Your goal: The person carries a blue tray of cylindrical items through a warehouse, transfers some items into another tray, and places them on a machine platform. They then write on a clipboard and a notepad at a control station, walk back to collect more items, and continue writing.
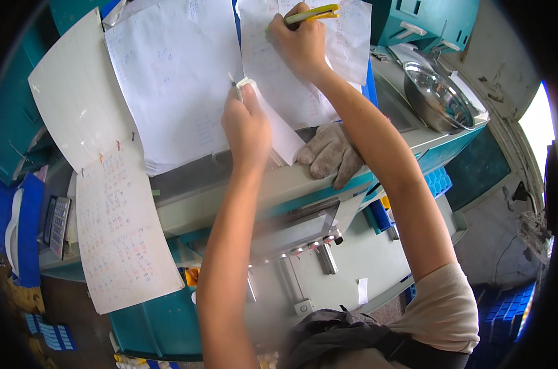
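Note:
My right hand (300,43) is at the upper middle, closed in a writing grip round a yellow-and-green pen (313,15). The pen's tip is close to the right-hand written sheet (346,52); whether it touches cannot be told. Lower and to the left, my left hand (247,126) is closed on a long white strip of paper (276,126), its thumb near the strip's top end. A thin dark-tipped piece (232,80) sticks up beside that thumb; its kind is unclear. Behind this hand spreads a large, faintly written sheet (174,80).
Grey work gloves (331,154) lie at the counter edge under my right forearm. A steel bowl (438,98) stands at the right. Long written cards (116,240) hang over the left edge, near a calculator (57,224) and a blue bin (27,230). Below is a lower bench (353,264).

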Action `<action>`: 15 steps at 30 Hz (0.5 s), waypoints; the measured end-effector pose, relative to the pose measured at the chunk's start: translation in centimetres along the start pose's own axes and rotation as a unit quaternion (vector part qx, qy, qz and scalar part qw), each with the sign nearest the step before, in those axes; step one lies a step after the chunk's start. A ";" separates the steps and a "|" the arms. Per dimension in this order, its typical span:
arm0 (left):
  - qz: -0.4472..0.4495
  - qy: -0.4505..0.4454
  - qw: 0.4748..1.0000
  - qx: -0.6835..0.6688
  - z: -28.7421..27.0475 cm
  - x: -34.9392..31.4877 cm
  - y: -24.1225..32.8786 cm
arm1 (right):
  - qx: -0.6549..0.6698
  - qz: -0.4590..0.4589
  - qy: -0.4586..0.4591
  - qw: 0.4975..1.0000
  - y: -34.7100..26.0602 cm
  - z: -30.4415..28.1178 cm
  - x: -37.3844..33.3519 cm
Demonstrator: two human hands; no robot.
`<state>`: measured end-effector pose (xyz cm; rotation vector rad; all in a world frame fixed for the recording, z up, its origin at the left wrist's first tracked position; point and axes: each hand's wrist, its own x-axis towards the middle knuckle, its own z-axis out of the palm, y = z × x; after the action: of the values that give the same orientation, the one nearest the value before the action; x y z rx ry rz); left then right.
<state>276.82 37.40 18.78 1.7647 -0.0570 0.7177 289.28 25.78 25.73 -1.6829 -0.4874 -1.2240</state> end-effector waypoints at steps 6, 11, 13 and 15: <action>0.001 0.001 1.000 0.004 -0.1 0.1 0.2 | -0.013 -0.029 0.020 0.999 0.5 0.2 0.1; -0.011 -0.002 1.000 0.005 -0.2 0.0 0.2 | -0.011 -0.022 0.024 0.999 0.7 0.2 0.0; -0.018 -0.003 1.000 0.000 -0.1 -0.1 0.0 | -0.020 -0.025 0.017 0.999 0.7 0.1 0.1; -0.003 0.007 1.000 -0.018 0.0 -0.1 -0.3 | 0.051 0.020 0.008 0.998 0.4 -0.4 0.1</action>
<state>276.81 37.50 18.44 1.7253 -0.0552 0.7210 289.44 25.26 25.63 -1.5877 -0.4958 -1.1641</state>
